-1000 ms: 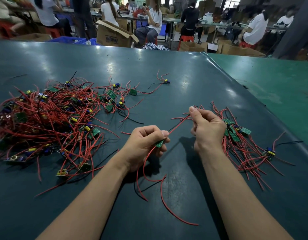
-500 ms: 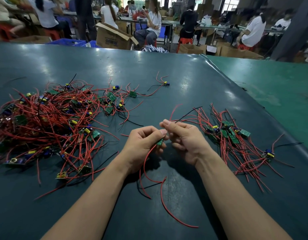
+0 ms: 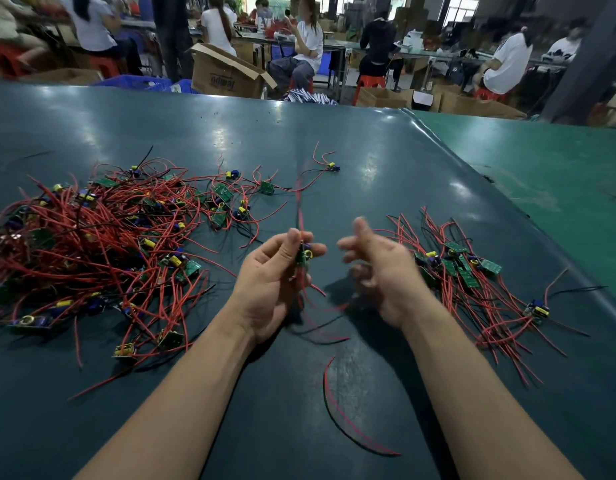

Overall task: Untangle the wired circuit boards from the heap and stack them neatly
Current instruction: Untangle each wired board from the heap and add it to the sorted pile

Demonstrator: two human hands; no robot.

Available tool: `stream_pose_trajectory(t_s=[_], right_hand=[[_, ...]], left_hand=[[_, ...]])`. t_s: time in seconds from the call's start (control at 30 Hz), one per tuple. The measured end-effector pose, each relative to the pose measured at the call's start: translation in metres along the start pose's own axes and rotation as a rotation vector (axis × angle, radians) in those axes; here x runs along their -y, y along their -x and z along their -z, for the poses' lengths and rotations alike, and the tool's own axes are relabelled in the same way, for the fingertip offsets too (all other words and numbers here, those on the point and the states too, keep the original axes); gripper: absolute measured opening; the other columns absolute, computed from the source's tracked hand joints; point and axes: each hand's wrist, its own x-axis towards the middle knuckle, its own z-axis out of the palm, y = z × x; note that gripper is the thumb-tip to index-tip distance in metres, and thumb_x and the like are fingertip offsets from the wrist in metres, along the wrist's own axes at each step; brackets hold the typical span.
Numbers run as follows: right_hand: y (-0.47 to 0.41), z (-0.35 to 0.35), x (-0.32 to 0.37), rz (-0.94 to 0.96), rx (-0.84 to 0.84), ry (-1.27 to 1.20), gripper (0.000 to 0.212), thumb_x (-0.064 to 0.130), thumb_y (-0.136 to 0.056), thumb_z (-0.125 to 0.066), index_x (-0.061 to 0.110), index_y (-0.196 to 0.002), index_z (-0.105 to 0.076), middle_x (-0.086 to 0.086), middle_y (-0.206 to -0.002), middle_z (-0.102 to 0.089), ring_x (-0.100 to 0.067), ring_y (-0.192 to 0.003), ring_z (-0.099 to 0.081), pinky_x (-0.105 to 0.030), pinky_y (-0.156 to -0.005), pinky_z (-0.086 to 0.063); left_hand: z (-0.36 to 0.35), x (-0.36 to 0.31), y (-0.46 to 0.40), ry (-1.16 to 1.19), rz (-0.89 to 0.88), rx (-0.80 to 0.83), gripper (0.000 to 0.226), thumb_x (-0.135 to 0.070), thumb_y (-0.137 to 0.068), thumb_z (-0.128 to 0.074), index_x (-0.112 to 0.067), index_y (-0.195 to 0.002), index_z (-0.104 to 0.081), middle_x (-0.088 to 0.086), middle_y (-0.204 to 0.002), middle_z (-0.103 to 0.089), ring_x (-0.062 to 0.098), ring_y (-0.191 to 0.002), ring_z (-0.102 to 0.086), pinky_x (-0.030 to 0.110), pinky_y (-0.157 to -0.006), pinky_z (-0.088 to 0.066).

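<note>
A big tangled heap [image 3: 92,244] of small green circuit boards with red and black wires covers the left of the dark green table [image 3: 334,150]. A smaller sorted pile [image 3: 466,268] of boards lies at the right. My left hand [image 3: 275,282] pinches one small green circuit board [image 3: 304,255] between thumb and fingers; its red wires run up past the fingers and hang below, blurred. My right hand [image 3: 379,271] hovers just right of it with fingers spread and loosely bent, holding nothing, blurred by motion.
A lone wired board [image 3: 332,167] lies far behind the hands, and several more boards [image 3: 227,202] sit at the heap's right fringe. A loose red and black wire pair [image 3: 348,420] trails toward me. Cardboard boxes [image 3: 227,74] and seated people are beyond the table's far edge.
My right hand has let go of the red wire and drawn away to the right, opening. My left hand has turned the board upright and raised it slightly.
</note>
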Motion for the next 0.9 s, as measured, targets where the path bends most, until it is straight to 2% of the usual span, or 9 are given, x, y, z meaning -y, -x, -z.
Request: stream_pose_trajectory(t_s=[0.07, 0.13, 0.27, 0.37, 0.47, 0.57, 0.7, 0.83, 0.9], right_hand=[[0.011, -0.010, -0.004, 0.025, 0.257, 0.188, 0.043, 0.059, -0.074, -0.061, 0.019, -0.072, -0.077, -0.001, -0.068, -0.069, -0.004, -0.045, -0.043, -0.013, -0.040, -0.027], [0.017, -0.015, -0.004, 0.088, 0.391, 0.275, 0.038, 0.053, -0.075, -0.063, 0.018, -0.072, -0.078, -0.002, -0.070, -0.073, -0.002, -0.050, -0.049, -0.012, -0.045, -0.032], [0.017, -0.014, -0.004, 0.198, 0.335, 0.434, 0.033, 0.036, -0.078, -0.073, 0.005, -0.089, -0.078, 0.001, -0.070, -0.070, -0.001, -0.058, -0.047, -0.014, -0.060, -0.037], [0.019, -0.017, -0.008, 0.237, 0.341, 0.469, 0.022, 0.016, -0.090, -0.069, -0.005, -0.087, -0.076, 0.013, -0.048, -0.060, 0.004, -0.041, -0.042, -0.005, -0.047, -0.032], [0.019, -0.017, -0.003, 0.230, 0.322, 0.461, 0.018, 0.014, -0.092, -0.066, 0.000, -0.086, -0.076, 0.007, -0.055, -0.066, 0.003, -0.047, -0.049, -0.007, -0.056, -0.037], [0.015, -0.007, 0.001, 0.233, 0.265, 0.604, 0.019, 0.024, -0.090, -0.069, 0.012, -0.078, -0.078, 0.002, -0.064, -0.071, -0.011, -0.065, -0.055, -0.028, -0.068, -0.041], [0.010, 0.006, 0.001, 0.290, 0.187, 0.898, 0.018, 0.033, -0.086, -0.073, 0.020, -0.074, -0.077, 0.007, -0.082, -0.069, -0.006, -0.077, -0.060, -0.026, -0.075, -0.043], [0.008, 0.005, 0.001, 0.581, -0.302, 1.082, 0.024, 0.031, -0.089, -0.071, 0.015, -0.108, -0.074, -0.002, -0.109, -0.057, -0.021, -0.096, -0.060, -0.034, -0.084, -0.047], [0.013, -0.004, -0.001, 0.836, -0.377, 1.013, 0.036, 0.028, -0.087, -0.073, 0.010, -0.118, -0.070, -0.008, -0.109, -0.061, -0.026, -0.095, -0.061, -0.036, -0.081, -0.049]], left_hand=[[0.002, 0.001, -0.005, 0.080, -0.027, -0.048, 0.013, -0.024, -0.079, -0.062, -0.012, -0.079, -0.069, 0.006, -0.082, -0.073, 0.019, -0.061, -0.058, 0.032, -0.059, -0.053], [0.004, 0.002, -0.009, 0.030, -0.076, -0.154, 0.013, -0.023, -0.080, -0.064, -0.010, -0.078, -0.068, 0.007, -0.085, -0.071, 0.024, -0.071, -0.051, 0.044, -0.070, -0.051], [0.005, 0.003, -0.012, -0.034, -0.183, -0.255, 0.018, -0.023, -0.077, -0.068, -0.005, -0.083, -0.067, 0.003, -0.081, -0.075, 0.010, -0.055, -0.060, 0.022, -0.053, -0.052], [0.006, 0.005, -0.013, -0.088, -0.192, -0.270, 0.019, -0.023, -0.074, -0.072, -0.006, -0.081, -0.068, 0.005, -0.080, -0.075, 0.011, -0.053, -0.062, 0.023, -0.049, -0.052], [0.008, 0.006, -0.014, -0.108, -0.246, -0.323, 0.013, -0.021, -0.078, -0.072, -0.008, -0.079, -0.069, 0.005, -0.077, -0.075, 0.013, -0.054, -0.065, 0.023, -0.049, -0.053], [0.012, 0.001, -0.020, -0.074, -0.370, -0.502, 0.010, -0.014, -0.090, -0.068, -0.011, -0.081, -0.065, 0.000, -0.071, -0.074, 0.012, -0.056, -0.067, 0.021, -0.050, -0.052], [0.015, 0.001, -0.022, -0.073, -0.551, -0.771, 0.015, -0.015, -0.094, -0.064, -0.015, -0.083, -0.054, 0.005, -0.077, -0.067, 0.012, -0.054, -0.065, 0.023, -0.053, -0.054], [0.011, 0.000, -0.019, -0.267, -0.756, -0.822, 0.019, -0.013, -0.096, -0.062, -0.019, -0.082, -0.050, -0.004, -0.075, -0.060, 0.001, -0.054, -0.064, 0.014, -0.054, -0.051], [0.009, 0.001, -0.018, -0.313, -0.756, -0.765, 0.018, -0.014, -0.094, -0.064, -0.017, -0.083, -0.051, -0.010, -0.072, -0.060, 0.000, -0.055, -0.065, 0.016, -0.055, -0.053]])
